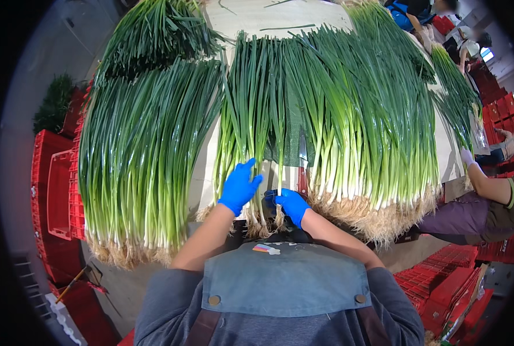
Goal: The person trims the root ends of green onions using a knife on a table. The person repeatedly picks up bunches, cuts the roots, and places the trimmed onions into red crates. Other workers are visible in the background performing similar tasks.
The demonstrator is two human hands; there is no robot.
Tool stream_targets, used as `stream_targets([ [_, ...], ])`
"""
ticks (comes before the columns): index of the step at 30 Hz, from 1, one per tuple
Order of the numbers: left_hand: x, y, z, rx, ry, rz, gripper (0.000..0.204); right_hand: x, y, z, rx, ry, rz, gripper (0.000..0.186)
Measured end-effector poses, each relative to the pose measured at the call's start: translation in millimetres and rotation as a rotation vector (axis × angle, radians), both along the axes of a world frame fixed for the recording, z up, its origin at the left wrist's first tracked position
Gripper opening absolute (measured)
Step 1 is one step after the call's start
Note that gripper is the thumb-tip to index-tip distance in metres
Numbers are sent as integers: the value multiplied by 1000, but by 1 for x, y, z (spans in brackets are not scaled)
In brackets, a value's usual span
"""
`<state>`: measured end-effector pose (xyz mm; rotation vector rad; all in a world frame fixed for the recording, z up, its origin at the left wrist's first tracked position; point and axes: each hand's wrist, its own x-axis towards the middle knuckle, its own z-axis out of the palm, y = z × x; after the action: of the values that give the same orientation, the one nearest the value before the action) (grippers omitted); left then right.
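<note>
Hands: both in blue gloves, low centre of the frame, close together but not touching.
Left hand (pixel 239 185): pretty much open, fingers spread and pointing up, palm laid flat on the white stems of the small middle bunch (pixel 251 115).
Right hand (pixel 292 205): curled shut, pinching a single scallion stalk (pixel 280 173) near its root end; can't tell how many fingers are actually on it.
Middle bunch: right under and above both hands, greens fanning to the top of the frame, roots hanging at the near counter (pixel 268 23) edge.
Scallion piles, counted: four big ones that I can make out besides the middle bunch: left pile (pixel 141 150), dark heap (pixel 153 34) upper left, right pile (pixel 372 127), and a far pile (pixel 456 92) at the upper right.
Left pile: well left of the left hand, roots toward the viewer.
Right pile: just right of the right hand, roots bushy along the edge.
Red crates (pixel 52 190): stacked at far left, more at lower right; too many to count.
Other person (pixel 488 202): right edge, seated, one arm reaching up to the far pile.
</note>
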<state>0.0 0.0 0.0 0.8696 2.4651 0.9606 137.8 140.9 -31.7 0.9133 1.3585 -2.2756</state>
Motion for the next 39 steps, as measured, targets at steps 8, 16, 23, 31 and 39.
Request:
stream_targets([
  [8, 11, -42, -22, -150, -27, 68, 35, -13, -23, -17, 136, 63, 49, 26],
  [16, 0, -20, -25, -294, -137, -6, 36, -38, -27, 3, 192, -10, 118, 30],
  [23, -6, -37, -23, 50, -660, 167, 39, -30, -14, 10, 1279, 365, -133, 59],
  [31, 6, -23, 20, 195, -819, 61, 33, -78, -14, 41, 391, 53, -19, 28],
  [39, -3, -35, 23, 181, -607, 108, 38, -79, -11, 44, 170, 87, 24, 28],
])
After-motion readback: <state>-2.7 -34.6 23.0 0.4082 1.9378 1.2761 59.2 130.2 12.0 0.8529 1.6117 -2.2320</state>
